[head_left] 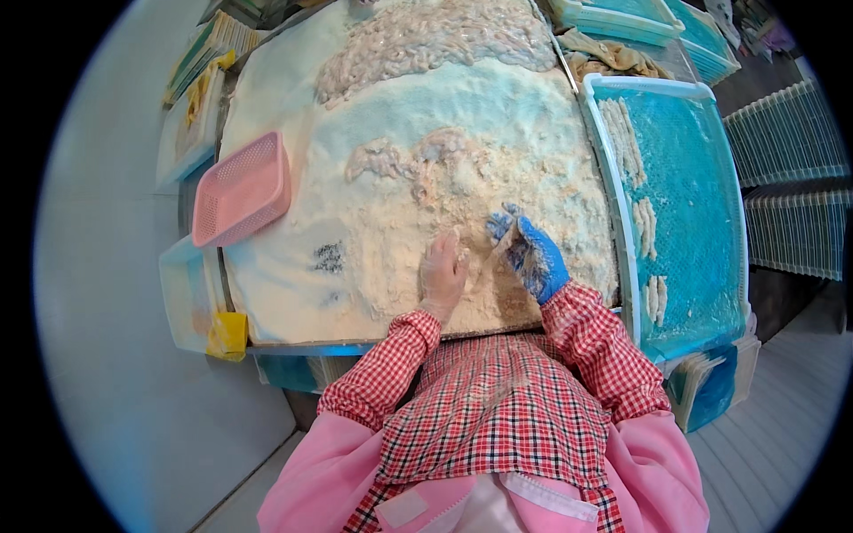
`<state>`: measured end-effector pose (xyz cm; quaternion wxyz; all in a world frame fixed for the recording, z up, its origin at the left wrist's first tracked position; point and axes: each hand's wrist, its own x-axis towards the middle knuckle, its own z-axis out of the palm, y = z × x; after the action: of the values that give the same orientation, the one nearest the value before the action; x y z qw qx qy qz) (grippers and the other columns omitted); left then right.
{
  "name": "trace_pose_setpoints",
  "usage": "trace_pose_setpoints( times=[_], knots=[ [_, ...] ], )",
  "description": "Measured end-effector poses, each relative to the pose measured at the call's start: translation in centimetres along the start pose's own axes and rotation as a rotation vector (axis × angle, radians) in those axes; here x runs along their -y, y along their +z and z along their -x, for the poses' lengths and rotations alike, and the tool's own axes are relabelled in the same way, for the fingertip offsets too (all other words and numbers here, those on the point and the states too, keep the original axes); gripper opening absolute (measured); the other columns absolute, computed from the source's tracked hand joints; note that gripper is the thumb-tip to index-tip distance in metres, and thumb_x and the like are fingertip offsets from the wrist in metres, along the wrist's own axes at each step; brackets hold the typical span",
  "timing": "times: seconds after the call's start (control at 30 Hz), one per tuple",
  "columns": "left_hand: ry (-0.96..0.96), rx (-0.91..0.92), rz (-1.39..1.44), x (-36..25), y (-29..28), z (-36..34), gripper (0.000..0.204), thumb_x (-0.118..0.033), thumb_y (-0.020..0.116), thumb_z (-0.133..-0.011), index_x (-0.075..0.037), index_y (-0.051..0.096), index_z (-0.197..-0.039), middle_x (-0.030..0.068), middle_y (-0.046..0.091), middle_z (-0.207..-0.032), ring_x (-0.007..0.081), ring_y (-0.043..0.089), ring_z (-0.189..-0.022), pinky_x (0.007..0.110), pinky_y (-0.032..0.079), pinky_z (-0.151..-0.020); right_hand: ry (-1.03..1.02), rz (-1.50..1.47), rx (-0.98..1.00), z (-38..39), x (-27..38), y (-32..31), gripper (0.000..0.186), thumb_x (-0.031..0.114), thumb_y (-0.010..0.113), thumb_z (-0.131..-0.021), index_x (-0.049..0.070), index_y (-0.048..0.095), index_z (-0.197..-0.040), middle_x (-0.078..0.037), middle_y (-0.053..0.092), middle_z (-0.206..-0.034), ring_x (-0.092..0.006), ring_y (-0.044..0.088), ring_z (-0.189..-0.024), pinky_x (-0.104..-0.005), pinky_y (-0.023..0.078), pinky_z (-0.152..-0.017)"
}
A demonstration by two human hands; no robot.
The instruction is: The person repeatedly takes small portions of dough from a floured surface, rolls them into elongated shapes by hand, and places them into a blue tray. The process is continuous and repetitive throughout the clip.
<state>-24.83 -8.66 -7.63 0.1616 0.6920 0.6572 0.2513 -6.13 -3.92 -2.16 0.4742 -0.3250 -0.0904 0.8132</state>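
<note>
My right hand (538, 259), in a blue glove caked with white powder, has its thumb and fingers closed on a thin flour-coated strip (505, 240). To its left, my left hand (442, 274) rests low on the powder, fingers forward and thumb slightly apart; it seems to wear a thin clear glove. Both hands are over a broad bed of white, flour-like powder (293, 298), crumbly around them. Just beyond lie a few small clumps of raw, pinkish pieces (382, 160). A large heap of the same wet pieces (435, 40) covers the far end.
A white-rimmed tray with a blue mesh base (693, 213) stands at the right, coated strips (625, 142) in rows along its left side. A pink perforated basket (242, 191) sits at the left edge. Stacked trays (786, 133) stand far right; a crumpled cloth (613, 55) lies behind the tray.
</note>
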Motion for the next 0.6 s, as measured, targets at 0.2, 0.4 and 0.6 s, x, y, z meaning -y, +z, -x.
trace_pose_setpoints(
  times=[0.2,0.4,0.6],
  knots=[
    [-0.399,0.029,0.537,0.9,-0.9,0.0,0.037,-0.030,0.053,-0.094,-0.003,0.056,-0.120,0.0176,0.060,-0.111,0.0328,0.056,-0.104,0.039,0.044,-0.091,-0.244,0.702,0.376,3.3,0.1,3.6,0.046,0.012,0.053,-0.090,0.005,0.046,-0.135,-0.008,0.048,-0.137,-0.0231,0.040,-0.130,-0.0378,0.029,-0.109],
    [0.012,0.139,-0.083,-2.0,-1.0,-1.0,0.050,-0.033,0.064,-0.085,-0.001,0.054,-0.123,0.0164,0.057,-0.117,0.0331,0.052,-0.109,0.040,0.043,-0.093,-0.093,0.730,-0.060,1.9,-4.6,-6.2,0.031,0.016,0.052,-0.093,0.001,0.054,-0.120,-0.009,0.061,-0.114,-0.0199,0.057,-0.104,-0.0335,0.043,-0.092],
    [0.082,0.317,-0.116,-5.7,-1.5,2.1,0.046,-0.018,0.062,-0.076,-0.002,0.052,-0.118,0.0163,0.053,-0.108,0.0318,0.051,-0.099,0.043,0.040,-0.086,0.318,-0.200,-0.149,-0.2,-3.4,-3.2,0.032,0.033,0.053,-0.096,0.004,0.059,-0.108,-0.007,0.064,-0.096,-0.0195,0.061,-0.084,-0.0325,0.052,-0.073]
  ],
)
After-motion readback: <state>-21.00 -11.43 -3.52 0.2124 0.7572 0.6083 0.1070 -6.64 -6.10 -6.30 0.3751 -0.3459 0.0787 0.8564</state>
